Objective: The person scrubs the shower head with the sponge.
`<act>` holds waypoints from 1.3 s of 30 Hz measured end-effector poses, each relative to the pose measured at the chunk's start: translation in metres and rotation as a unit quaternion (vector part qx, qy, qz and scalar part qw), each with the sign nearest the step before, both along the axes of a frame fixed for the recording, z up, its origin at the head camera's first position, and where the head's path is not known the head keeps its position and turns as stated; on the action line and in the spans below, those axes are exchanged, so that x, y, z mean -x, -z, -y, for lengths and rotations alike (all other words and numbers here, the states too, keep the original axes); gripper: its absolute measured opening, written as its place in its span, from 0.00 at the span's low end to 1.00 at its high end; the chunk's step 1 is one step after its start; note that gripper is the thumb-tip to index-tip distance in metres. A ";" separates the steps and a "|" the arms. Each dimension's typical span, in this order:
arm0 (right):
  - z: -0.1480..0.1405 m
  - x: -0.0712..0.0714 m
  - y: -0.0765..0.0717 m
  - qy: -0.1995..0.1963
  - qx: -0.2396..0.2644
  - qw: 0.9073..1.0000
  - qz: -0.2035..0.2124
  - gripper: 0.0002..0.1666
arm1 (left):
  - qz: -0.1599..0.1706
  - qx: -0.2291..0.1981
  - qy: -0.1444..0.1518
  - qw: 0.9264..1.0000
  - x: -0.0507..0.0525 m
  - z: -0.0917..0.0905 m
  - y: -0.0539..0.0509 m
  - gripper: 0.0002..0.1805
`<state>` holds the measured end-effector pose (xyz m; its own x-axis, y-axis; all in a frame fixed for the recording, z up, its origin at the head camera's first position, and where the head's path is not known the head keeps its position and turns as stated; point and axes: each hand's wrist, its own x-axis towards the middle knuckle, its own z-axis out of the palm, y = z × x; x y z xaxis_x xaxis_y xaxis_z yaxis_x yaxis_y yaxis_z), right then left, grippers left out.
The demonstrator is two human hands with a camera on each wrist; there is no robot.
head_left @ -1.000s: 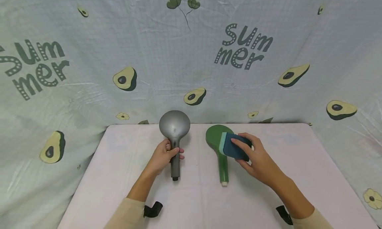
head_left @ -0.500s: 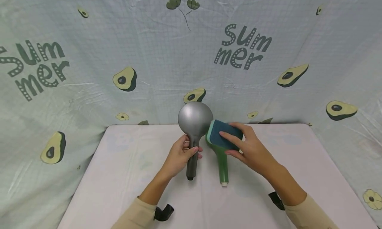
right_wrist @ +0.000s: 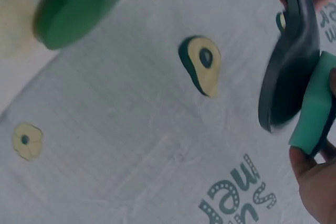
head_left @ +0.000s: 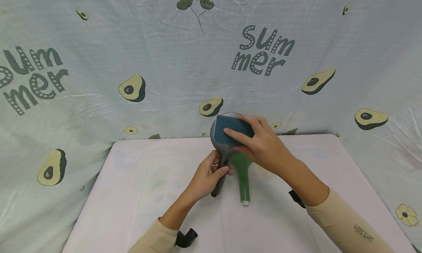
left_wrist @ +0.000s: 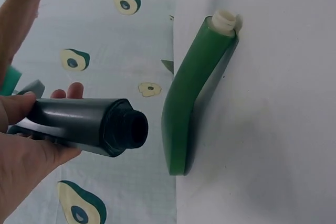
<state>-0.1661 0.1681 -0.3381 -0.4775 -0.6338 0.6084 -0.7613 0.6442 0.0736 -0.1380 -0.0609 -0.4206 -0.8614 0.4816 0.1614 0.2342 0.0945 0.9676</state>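
My left hand (head_left: pixel 206 178) grips a grey shower head (head_left: pixel 223 149) by its handle, holding it up off the table. The threaded end of that handle (left_wrist: pixel 128 128) faces the left wrist camera. In my right hand (head_left: pixel 265 145) is a sponge (head_left: pixel 229 130), dark blue on one side and teal on the other, pinched between thumb and fingers. The teal side (right_wrist: pixel 313 106) lies against the rounded back of the grey head in the right wrist view. Behind them a green shower head (head_left: pixel 243 178) with a white threaded end rests on the table, its round part mostly hidden.
The pale pink table (head_left: pixel 138 194) reaches back to a hanging cloth (head_left: pixel 165 62) printed with avocados and lettering. Black straps or mounts (head_left: pixel 187 238) show at both wrists.
The grey shower head has moved right and up, in front of the green one, and now tilts. My right hand has brought the sponge up and left onto its back.
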 end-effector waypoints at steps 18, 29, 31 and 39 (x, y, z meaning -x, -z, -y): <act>0.030 -0.022 0.033 0.022 -0.056 0.997 -0.049 0.39 | -0.017 0.012 -0.072 0.997 0.000 -0.001 0.002 0.14; 0.024 -0.001 0.001 0.040 -0.003 0.999 0.004 0.37 | -0.031 -0.009 -0.063 0.997 -0.001 -0.002 -0.001 0.17; 0.022 0.008 -0.006 0.050 0.018 0.998 0.018 0.34 | -0.027 0.000 -0.062 0.998 -0.001 -0.001 -0.002 0.16; 0.021 0.011 0.008 0.052 0.025 0.998 0.030 0.33 | 0.001 0.011 -0.065 0.998 -0.003 0.002 0.004 0.17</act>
<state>-0.1776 0.1470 -0.3462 -0.5760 -0.5477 0.6068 -0.6917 0.7221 -0.0048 -0.1355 -0.0627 -0.4246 -0.9172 0.3692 0.1499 0.2165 0.1460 0.9653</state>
